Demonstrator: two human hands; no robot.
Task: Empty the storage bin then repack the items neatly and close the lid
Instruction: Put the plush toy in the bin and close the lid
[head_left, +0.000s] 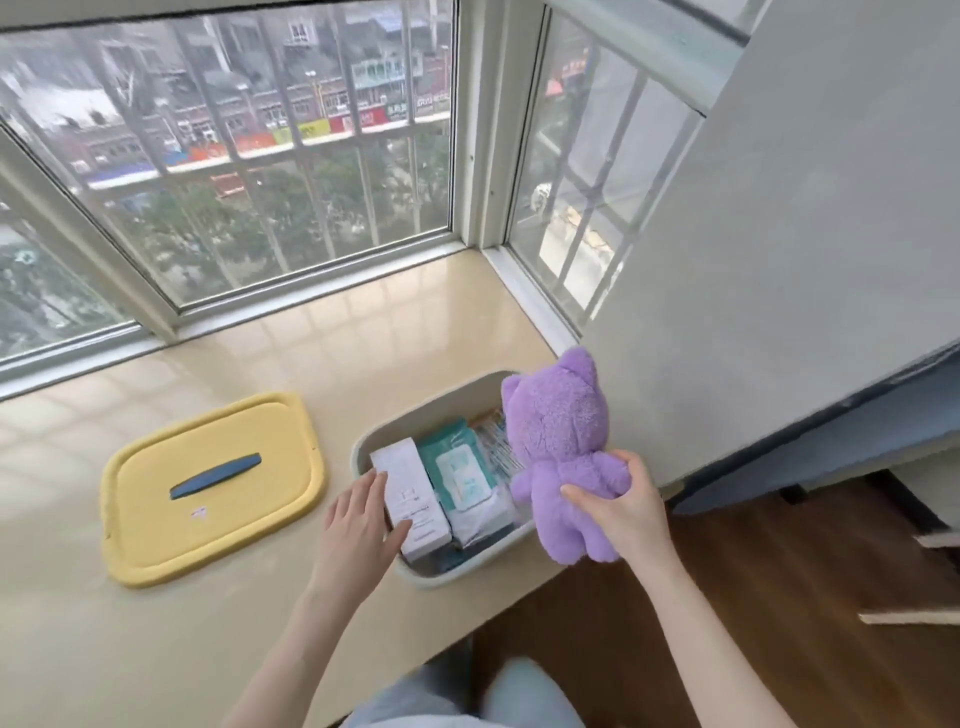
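The packed storage bin sits lower centre, at the worktop's front edge. The right hand clamps the purple plush toy above it. The left hand touches the white box with straight fingers. A sideways tug could drag the bin off.

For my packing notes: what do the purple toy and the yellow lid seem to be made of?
The purple toy: seemingly plush fabric, fuzzy and dented under the right hand. The yellow lid: probably matte plastic, smooth with moulded rounded edges; its blue handle looks glossier plastic.
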